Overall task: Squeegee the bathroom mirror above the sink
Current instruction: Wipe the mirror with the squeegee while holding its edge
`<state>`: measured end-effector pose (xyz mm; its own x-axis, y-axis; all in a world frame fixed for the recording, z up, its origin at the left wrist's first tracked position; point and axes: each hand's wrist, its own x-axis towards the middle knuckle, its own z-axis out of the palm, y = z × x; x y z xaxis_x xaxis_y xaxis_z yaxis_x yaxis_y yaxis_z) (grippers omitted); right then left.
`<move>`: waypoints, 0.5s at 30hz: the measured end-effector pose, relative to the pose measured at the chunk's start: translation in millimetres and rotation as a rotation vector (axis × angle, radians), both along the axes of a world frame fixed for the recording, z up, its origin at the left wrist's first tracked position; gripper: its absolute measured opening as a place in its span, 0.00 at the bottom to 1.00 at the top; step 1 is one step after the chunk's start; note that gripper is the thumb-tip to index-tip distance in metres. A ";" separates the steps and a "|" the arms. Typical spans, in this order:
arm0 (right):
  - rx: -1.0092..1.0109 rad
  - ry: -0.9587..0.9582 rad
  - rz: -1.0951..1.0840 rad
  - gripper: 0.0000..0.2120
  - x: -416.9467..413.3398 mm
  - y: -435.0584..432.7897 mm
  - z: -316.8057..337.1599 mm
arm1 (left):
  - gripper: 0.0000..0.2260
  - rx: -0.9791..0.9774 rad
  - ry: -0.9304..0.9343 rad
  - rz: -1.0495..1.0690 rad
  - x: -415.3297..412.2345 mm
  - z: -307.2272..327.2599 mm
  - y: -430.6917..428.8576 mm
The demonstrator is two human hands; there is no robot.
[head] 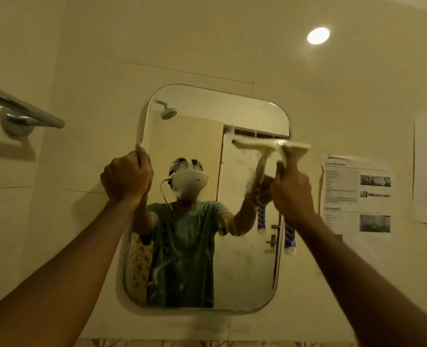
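Note:
A rounded rectangular mirror (pixel 247 266) hangs on the tiled wall, streaked and spotted with soapy smears. My left hand (pixel 126 177) is closed around the mirror's left edge, about a third of the way down. My right hand (pixel 292 191) grips the handle of a pale squeegee (pixel 296 149). Its blade lies roughly level against the glass near the mirror's upper right edge, and its reflection sits just left of it. The squeegee is motion-blurred.
A chrome towel bar (pixel 24 108) juts out from the wall at the upper left. Printed paper sheets (pixel 357 194) are stuck to the wall right of the mirror. A ceiling light (pixel 318 35) glows above. A patterned surface (pixel 207 343) shows under the mirror.

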<state>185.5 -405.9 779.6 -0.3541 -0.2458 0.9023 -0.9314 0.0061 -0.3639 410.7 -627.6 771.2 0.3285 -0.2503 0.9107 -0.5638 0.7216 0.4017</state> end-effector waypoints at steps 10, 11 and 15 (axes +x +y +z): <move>-0.026 0.067 -0.049 0.15 11.9 15.0 94.1 | 0.26 -0.005 0.028 -0.020 -0.7 -3.8 0.9; -0.016 0.064 -0.063 0.16 8.9 12.2 101.1 | 0.26 -0.007 0.027 -0.021 -0.1 -3.4 -0.1; 0.000 0.073 -0.061 0.16 7.4 7.5 81.3 | 0.26 0.003 0.034 -0.029 -1.2 -3.7 -0.9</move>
<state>192.9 -398.5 860.9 -0.3016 -0.2256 0.9264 -0.9534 0.0636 -0.2949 409.6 -628.5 767.5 0.3517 -0.2628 0.8984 -0.5288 0.7361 0.4224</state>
